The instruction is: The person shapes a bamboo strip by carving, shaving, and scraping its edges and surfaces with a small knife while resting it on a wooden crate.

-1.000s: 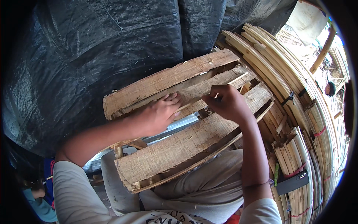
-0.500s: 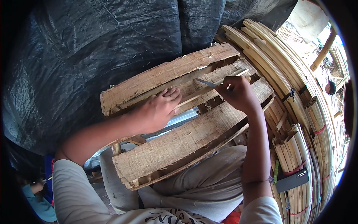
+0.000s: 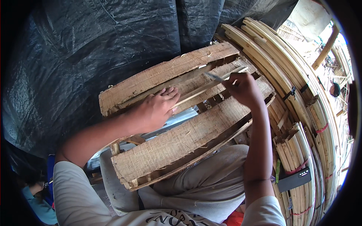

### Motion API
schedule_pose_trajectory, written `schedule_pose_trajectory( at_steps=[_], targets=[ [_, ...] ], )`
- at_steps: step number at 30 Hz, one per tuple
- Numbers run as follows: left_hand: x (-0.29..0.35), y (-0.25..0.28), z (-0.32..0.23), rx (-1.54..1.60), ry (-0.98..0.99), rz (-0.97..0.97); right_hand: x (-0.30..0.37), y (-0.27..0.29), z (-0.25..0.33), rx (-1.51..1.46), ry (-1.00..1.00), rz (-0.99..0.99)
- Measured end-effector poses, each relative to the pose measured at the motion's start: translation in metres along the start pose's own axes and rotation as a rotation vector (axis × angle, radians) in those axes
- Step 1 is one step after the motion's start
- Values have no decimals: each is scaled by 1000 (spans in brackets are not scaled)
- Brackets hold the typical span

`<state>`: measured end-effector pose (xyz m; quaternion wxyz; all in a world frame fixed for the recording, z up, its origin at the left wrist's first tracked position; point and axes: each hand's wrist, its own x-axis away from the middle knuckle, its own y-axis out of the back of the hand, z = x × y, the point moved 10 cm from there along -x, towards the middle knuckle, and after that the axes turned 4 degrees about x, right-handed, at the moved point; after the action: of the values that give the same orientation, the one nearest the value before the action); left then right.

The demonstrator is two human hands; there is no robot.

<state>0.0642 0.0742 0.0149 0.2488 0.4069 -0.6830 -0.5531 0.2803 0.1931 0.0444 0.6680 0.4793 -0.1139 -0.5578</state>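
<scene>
My left hand [image 3: 159, 107] presses on a long, thin, pale wooden strip [image 3: 205, 89], fingers laid together over its near end. The strip lies slantwise along the middle board of a rough slatted wooden bench [image 3: 188, 137]. In my closed right hand [image 3: 244, 89] is a knife [image 3: 213, 76]; its handle is hidden in the fist. The blade points left and away from me, over the strip toward its far right end. Whether the edge touches the strip, I cannot tell.
A black plastic sheet [image 3: 94, 45] hangs behind the bench. Long wooden strips [image 3: 271, 56] are stacked in bundles along the right. On one bundle lies a dark phone [image 3: 293, 181] beside a green-handled item [image 3: 278, 171]. Part of another person [image 3: 37, 203] shows at lower left.
My right hand with the knife has shifted slightly right along the strip, toward its far end. The left hand stays on the strip. The whole view has drifted a little.
</scene>
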Motion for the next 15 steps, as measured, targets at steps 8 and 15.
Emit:
schedule_pose_trajectory(
  at_steps=[8,15],
  targets=[
    [-1,3,4,74,12,1,6,-16,-5,-74,-91,203],
    [3,-1,2,40,13,-7,-1,13,-27,118,-130,62]
  ],
)
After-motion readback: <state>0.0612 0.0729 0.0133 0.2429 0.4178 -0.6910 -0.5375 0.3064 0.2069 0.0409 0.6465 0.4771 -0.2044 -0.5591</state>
